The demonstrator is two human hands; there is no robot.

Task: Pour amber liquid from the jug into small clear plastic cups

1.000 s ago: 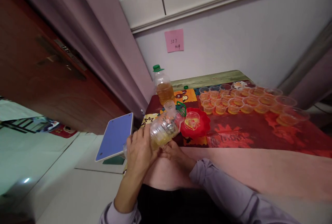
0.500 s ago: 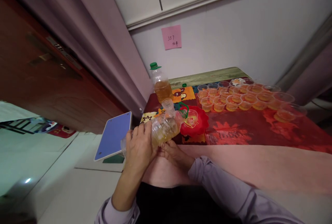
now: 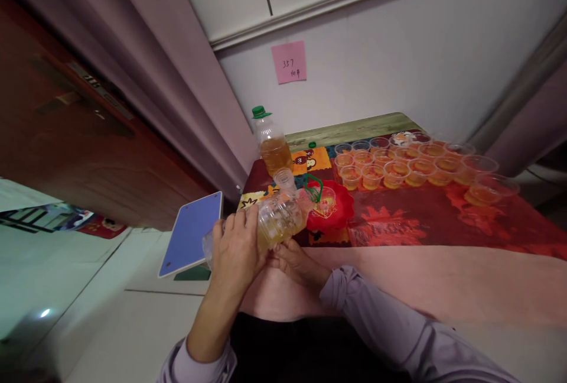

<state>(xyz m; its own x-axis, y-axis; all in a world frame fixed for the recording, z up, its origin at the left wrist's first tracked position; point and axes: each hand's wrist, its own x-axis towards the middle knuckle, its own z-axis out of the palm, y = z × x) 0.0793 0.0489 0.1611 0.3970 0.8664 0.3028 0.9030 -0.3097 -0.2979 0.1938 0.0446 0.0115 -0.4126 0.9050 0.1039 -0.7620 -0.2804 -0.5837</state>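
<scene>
A clear plastic bottle (image 3: 282, 216) with some yellow liquid lies tilted in my hands, its neck pointing right. A green carrying handle (image 3: 313, 187) sits at the neck. My left hand (image 3: 235, 246) is wrapped over the bottle near its base. From below, my right hand (image 3: 296, 260) grips the bottle's underside, with some fingers hidden. The bottle's mouth is over a red scalloped dish (image 3: 343, 213), where a clear cup (image 3: 326, 198) appears to stand. Whether liquid is flowing is hard to make out. Just behind the bottle is another clear cup (image 3: 284, 179).
A large green-capped bottle (image 3: 275, 152) of amber liquid stands at the table's back left. Several clear cups (image 3: 396, 174) with orange-looking contents stand in rows on the right. A green cap (image 3: 312, 145) lies behind. A blue-topped stool (image 3: 191, 232) stands left of the table.
The whole view has shifted slightly. Both hands keep their hold on the tilted bottle, which stays over the red dish.
</scene>
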